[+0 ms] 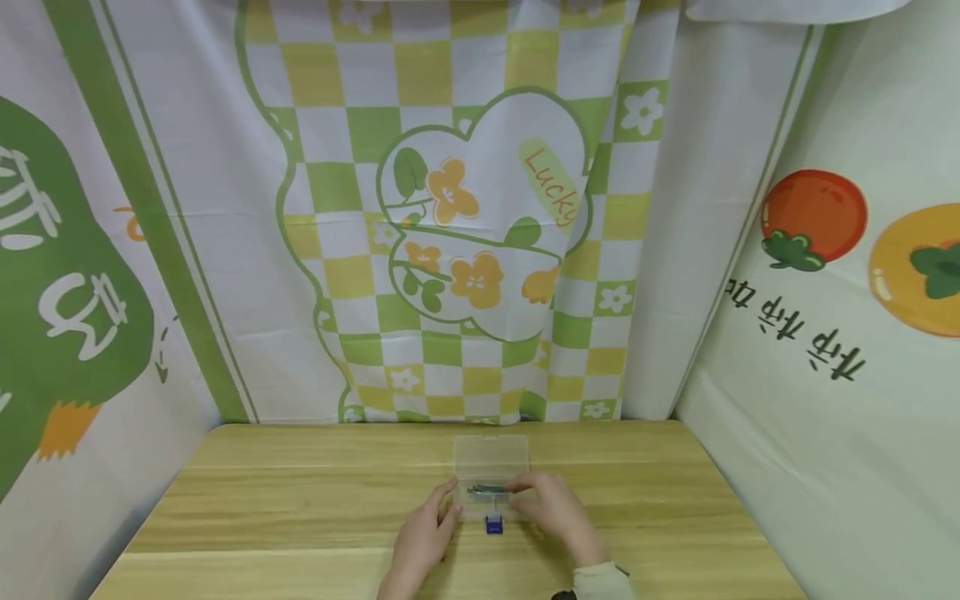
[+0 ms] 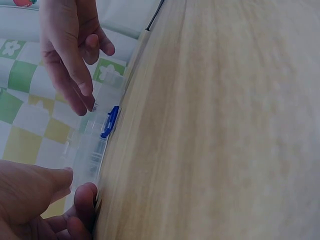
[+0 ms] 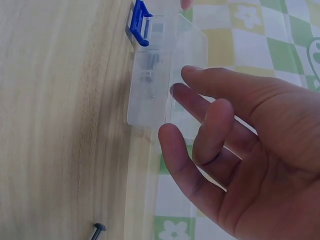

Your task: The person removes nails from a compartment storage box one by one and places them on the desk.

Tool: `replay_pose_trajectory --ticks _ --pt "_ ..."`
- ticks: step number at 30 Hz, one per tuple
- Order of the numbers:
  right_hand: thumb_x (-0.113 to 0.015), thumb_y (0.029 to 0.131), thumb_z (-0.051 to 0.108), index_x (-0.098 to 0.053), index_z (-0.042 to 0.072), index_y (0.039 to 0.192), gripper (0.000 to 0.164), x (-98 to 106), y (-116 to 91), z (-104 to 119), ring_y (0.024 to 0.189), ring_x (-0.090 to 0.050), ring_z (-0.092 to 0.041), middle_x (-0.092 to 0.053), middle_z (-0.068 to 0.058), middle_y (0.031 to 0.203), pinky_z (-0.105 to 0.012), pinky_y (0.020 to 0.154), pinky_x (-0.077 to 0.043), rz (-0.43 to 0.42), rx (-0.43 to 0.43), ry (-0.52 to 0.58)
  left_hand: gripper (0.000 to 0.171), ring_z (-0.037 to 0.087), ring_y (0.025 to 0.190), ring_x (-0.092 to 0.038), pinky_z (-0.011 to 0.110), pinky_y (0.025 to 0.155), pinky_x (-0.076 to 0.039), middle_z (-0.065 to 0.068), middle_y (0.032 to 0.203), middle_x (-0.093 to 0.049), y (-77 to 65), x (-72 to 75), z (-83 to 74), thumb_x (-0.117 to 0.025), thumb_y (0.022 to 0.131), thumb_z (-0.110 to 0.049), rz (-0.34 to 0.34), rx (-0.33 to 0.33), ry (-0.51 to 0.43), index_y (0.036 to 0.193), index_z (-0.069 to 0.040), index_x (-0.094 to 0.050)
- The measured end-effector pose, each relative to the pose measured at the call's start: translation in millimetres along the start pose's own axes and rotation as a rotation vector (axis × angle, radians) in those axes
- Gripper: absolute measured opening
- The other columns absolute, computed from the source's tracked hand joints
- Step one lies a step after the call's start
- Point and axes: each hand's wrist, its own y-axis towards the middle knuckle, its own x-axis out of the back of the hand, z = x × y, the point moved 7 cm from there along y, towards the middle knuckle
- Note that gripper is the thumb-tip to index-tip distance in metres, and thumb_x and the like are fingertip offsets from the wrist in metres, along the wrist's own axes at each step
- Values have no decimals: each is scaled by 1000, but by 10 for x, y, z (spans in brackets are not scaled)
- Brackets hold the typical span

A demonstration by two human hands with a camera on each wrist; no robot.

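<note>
A clear plastic box (image 1: 462,510) sits on the table with its lid (image 1: 491,457) raised at the back. Several dark, slim nail-like pieces (image 1: 486,489) lie inside it. A blue latch (image 3: 138,24) is at the box's front. My left hand (image 1: 426,533) holds the left end of the box between thumb and fingers. My right hand (image 1: 553,507) is over the box's right end, fingers loosely bent, thumb and index fingertip a little apart. A small dark spot shows at the index fingertip in the right wrist view.
A dark nail-like piece (image 3: 98,230) with a flat round head lies on the wooden table (image 1: 300,492), to the right of the box. Patterned cloth (image 1: 480,375) hangs behind the table, with printed cloth walls at both sides.
</note>
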Motion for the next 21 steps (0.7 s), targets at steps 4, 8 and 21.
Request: replay_pose_trajectory --ticks 4,8,21 --pt "-76 91 3 -76 0 118 28 -45 29 -18 50 -57 -10 -75 -20 115 -31 58 -51 18 -19 18 46 5 39 -42 22 40 -31 -11 55 -48 -6 -4 0 -63 108 -25 -2 -4 -7 150 -10 -58" --pt "-75 90 2 -75 -1 118 28 -76 50 -24 48 -54 -9 -74 -22 115 -27 48 -48 35 -52 37 46 4 39 -41 22 40 -31 -11 56 -48 -4 -2 -6 -63 108 -25 -3 -9 -11 150 -9 -58" --pt "-75 86 -3 -77 2 114 28 -162 142 18 112 -69 -42 -76 -15 116 -63 95 -53 34 -38 -85 46 4 39 -42 21 39 -30 -10 55 -47 -15 2 -9 -63 108 -25 8 -15 -23 151 -9 -57"
